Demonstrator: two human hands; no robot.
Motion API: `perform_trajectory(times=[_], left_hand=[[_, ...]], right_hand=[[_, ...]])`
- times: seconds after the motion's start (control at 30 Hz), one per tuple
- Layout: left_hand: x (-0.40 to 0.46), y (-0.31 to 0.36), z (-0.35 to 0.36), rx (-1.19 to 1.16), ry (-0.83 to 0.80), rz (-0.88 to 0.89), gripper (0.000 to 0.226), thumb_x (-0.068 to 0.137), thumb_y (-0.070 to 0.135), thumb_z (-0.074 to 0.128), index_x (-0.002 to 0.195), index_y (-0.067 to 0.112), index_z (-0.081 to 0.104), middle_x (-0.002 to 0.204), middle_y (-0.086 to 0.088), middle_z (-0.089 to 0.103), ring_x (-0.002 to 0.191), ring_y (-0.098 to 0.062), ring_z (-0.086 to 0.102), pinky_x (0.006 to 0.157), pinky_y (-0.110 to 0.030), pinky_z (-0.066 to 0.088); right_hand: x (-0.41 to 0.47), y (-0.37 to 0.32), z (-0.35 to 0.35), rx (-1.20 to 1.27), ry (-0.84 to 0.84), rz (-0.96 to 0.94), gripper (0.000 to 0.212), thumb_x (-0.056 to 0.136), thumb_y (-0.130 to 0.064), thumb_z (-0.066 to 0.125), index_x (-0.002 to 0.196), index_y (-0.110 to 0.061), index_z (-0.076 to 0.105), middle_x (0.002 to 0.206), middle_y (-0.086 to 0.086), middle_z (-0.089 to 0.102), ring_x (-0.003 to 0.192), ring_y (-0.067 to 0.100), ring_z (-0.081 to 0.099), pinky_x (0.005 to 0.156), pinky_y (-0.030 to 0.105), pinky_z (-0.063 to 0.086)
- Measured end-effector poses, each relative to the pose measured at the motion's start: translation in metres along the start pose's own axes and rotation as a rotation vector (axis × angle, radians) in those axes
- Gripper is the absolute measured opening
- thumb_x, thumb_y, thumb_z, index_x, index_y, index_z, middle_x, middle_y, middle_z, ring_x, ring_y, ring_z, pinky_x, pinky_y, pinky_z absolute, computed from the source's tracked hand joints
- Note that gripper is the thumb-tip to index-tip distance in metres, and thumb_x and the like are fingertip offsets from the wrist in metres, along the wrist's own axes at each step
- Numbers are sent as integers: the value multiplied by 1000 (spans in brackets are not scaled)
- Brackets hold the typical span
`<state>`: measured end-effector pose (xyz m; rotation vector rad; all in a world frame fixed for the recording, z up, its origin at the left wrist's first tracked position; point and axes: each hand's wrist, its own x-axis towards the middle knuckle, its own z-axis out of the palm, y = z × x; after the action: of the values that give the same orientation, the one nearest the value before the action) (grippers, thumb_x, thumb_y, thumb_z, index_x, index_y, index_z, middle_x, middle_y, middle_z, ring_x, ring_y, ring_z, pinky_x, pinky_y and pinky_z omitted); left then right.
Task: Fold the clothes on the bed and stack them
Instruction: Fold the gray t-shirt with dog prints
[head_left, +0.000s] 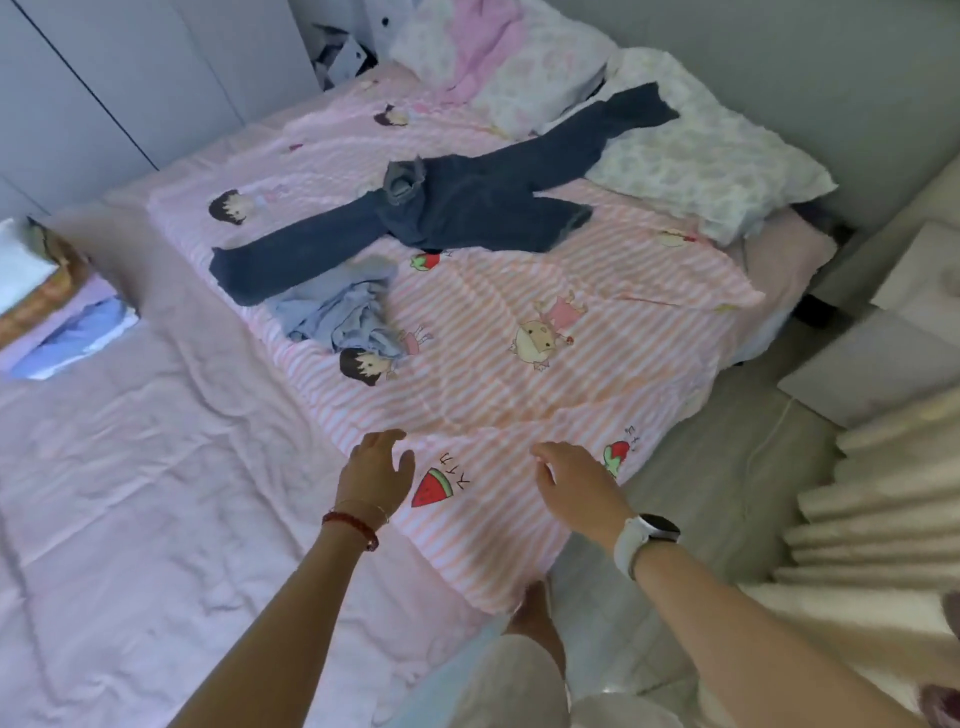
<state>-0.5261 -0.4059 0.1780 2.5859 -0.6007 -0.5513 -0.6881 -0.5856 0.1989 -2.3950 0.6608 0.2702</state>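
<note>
Two hands reach over the near edge of a pink striped cartoon-print blanket (545, 364); the left hand (374, 475), above red and thin bracelets, has fingers spread and relaxed, holding nothing; the right hand (574, 486), above a white watch, is likewise open and empty. Far left, a folded stack (67, 332) sits on the bed (130, 493); mid-bed a crumpled light blue garment (343, 317) touches dark jeans (457, 208) sprawled toward pillows (696, 171).

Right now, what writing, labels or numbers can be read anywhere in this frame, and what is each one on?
Dark handwritten-style characters beside the watermelon print on the striped sheet: too blurred to read.
Smaller marks by the strawberry print: too blurred to read.
Smartwatch face: dark, no digits visible.
Nothing else carries text.
</note>
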Motion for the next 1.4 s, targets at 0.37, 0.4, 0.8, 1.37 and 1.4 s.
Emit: perform_trajectory(times=[0.37,0.4,0.8,1.37,1.4], left_hand=[[261,-38,8,-201,260,-462,53,87,17,58,135,5,39,140,-22,37,128,-37,32,105,-44,28],[280,-41,8,-182,283,-482,59,87,22,59,139,8,34,147,-19,28,133,-37,25,106,-47,27],[277,-26,-7,-703,229,-214,15,93,11,51,85,7,63,73,-1,63,69,-18,54,65,-26,43],[121,26,-131,-589,718,-185,26,97,3,40,89,11,63,87,6,64,79,16,55,75,-3,40],[116,26,-133,-616,746,-215,26,97,4,40,87,11,62,85,4,63,75,15,55,74,-5,41]], right_hand=[[214,22,-12,52,-122,-30,38,100,-23,31,137,-19,40,130,0,50,121,14,44,96,26,40],[228,24,-11,71,-120,-23,38,100,-23,32,136,-20,40,129,-1,49,120,13,45,96,26,40],[318,7,-6,397,-89,-124,42,96,-15,44,130,-37,35,130,-7,43,118,5,46,93,13,38],[338,-53,-134,247,-179,-534,22,95,-14,48,79,-28,48,75,-7,55,72,3,54,61,15,36],[342,-50,-143,235,-106,-495,18,96,-13,46,79,-20,49,75,-3,54,74,10,54,63,20,34]])
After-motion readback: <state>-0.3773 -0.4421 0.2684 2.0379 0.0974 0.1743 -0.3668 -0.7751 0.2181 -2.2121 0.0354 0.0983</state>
